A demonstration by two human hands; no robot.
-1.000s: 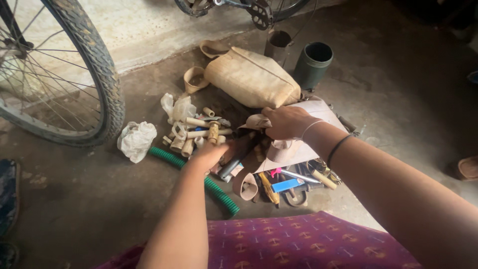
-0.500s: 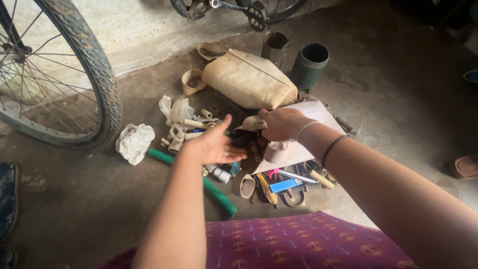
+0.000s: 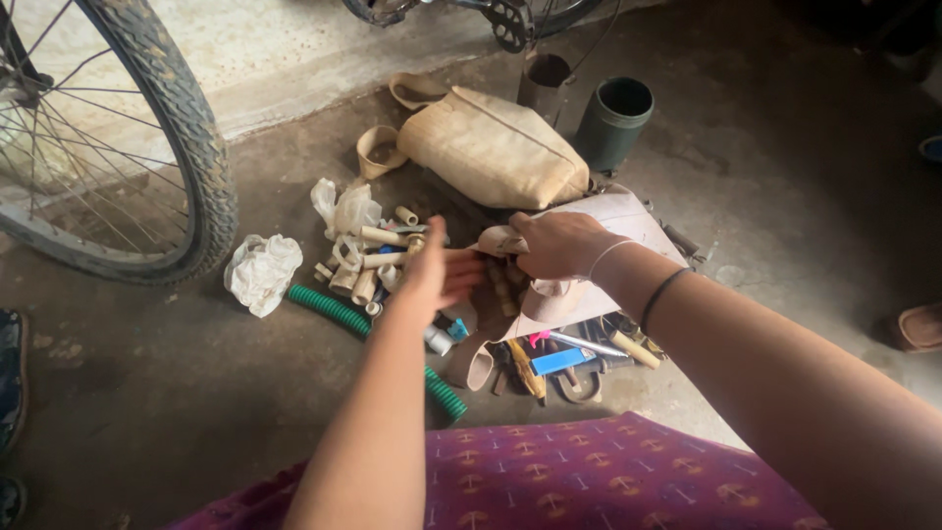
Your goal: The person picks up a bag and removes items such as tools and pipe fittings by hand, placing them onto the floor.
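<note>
My right hand point(image 3: 561, 243) is closed on the edge of a pale rubber sheet point(image 3: 628, 218) that lies over a heap of tools on the floor. My left hand point(image 3: 439, 269) hovers open just left of it, palm turned toward the right hand, fingers apart and holding nothing. Under and beside the left hand lies a pile of short beige tube pieces point(image 3: 371, 257). A green ribbed hose point(image 3: 339, 310) runs along the floor below my left forearm. A blue tool point(image 3: 561, 360) and a yellow-handled tool point(image 3: 523, 360) stick out from beneath the sheet.
A bicycle wheel point(image 3: 186, 128) stands at the left. A tan cloth bag point(image 3: 491, 147), a dark green cup point(image 3: 613, 120) and a brown cup point(image 3: 543, 83) sit behind the pile. Crumpled white plastic point(image 3: 260, 272) lies near the wheel. Purple patterned cloth point(image 3: 589, 481) covers my lap.
My left hand has lifted off the tool pile and opened up, rising toward the right hand. The right hand has stayed on the rubber sheet.
</note>
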